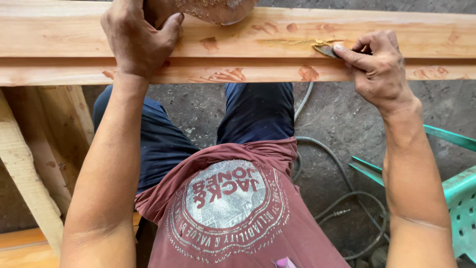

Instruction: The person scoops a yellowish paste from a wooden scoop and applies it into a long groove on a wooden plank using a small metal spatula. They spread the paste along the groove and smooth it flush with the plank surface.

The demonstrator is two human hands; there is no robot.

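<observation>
A long pale wooden beam (267,44) with a stepped edge runs across the top of the view, dotted with reddish-brown filler patches. My left hand (136,37) grips a rounded container (213,9) smeared with filler, resting on the beam's top. My right hand (377,64) pinches a small putty knife (325,48) with its blade flat against the beam, where a yellowish streak of filler lies. My legs in dark blue trousers and a maroon shirt show below the beam.
A grey hose (337,168) curls over the concrete floor to the right. A green plastic chair (458,198) stands at the right edge. Slanted wooden boards (29,168) lean at the left, under the beam.
</observation>
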